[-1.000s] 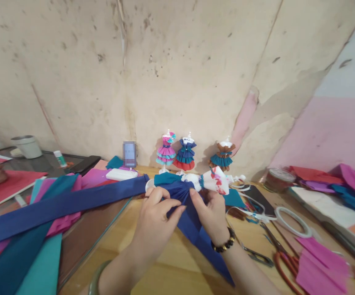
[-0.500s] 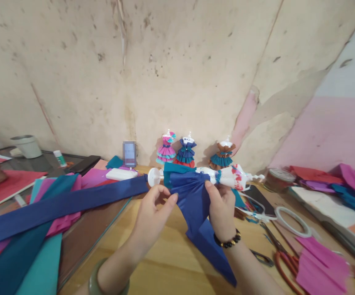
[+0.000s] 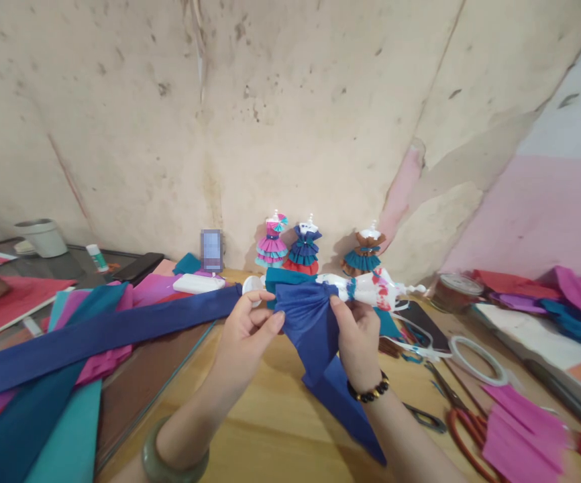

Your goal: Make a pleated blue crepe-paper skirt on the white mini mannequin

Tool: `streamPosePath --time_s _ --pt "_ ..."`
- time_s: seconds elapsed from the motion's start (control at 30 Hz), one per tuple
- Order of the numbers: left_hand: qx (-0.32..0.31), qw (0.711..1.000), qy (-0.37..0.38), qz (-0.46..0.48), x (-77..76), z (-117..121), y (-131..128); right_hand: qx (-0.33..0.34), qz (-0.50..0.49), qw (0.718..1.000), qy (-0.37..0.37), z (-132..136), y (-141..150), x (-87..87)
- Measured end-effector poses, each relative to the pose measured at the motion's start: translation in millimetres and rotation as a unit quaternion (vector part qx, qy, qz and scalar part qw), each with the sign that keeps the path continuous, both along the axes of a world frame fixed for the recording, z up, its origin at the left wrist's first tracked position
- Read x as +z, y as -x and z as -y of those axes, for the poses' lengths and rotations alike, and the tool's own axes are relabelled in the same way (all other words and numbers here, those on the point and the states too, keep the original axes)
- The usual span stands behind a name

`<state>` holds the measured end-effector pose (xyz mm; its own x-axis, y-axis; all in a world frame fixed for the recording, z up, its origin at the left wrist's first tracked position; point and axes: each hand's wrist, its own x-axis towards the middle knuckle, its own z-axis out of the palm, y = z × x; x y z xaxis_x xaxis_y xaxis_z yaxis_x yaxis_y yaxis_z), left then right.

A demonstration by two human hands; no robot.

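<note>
A small white dress-form mannequin (image 3: 365,290) with a red-flowered bodice lies on its side above the table, its round base to the left. A teal band (image 3: 290,276) goes around its lower part. Over that spreads a pleated blue strip (image 3: 305,318), fabric or crepe paper, its loose tail hanging down to the right. My right hand (image 3: 358,339) pinches the gathered pleats against the mannequin's waist, thumb in front, other fingers hidden behind. With thumb and fingertips, my left hand (image 3: 250,335) grips the strip's fanned left edge.
Three dressed mini mannequins, one in pink (image 3: 271,241), stand by the wall. Left lie long coloured strips (image 3: 69,349), a glue stick (image 3: 96,257) and a phone (image 3: 212,249). On the right are scissors (image 3: 464,422), a tape roll (image 3: 478,361) and pink pieces (image 3: 522,429).
My left hand has come up to the pleated strip's left edge, its fingers closing there, and the pleats are fanned a little wider. My right hand keeps its pinch, shifted slightly left.
</note>
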<state>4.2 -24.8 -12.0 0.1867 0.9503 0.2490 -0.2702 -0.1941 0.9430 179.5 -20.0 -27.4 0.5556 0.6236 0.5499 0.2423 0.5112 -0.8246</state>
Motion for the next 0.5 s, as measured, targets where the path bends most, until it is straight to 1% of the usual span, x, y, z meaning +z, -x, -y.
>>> streamPosePath --time_s 0.1,0.27,0.37,0.43,0.5 --pt "0.011 1.000 0.004 0.017 -3.2 -2.2 -0.9 0.005 0.006 1.000 -0.003 0.0 0.7 -0.3" --pt "0.010 0.998 0.040 0.042 -3.4 -6.4 -1.5 0.000 0.022 1.000 0.003 2.5 2.8 0.4" --pt "0.018 0.998 0.045 0.030 -2.8 -9.1 -0.7 -0.005 0.038 0.999 0.013 3.4 3.2 0.9" --pt "0.057 0.998 0.021 -0.001 -2.6 -10.8 0.9 -0.009 0.050 0.998 0.020 4.1 2.9 2.1" --pt "0.128 0.990 -0.031 -0.050 -1.4 -11.4 4.2 -0.008 0.069 0.997 0.030 5.4 2.7 4.0"
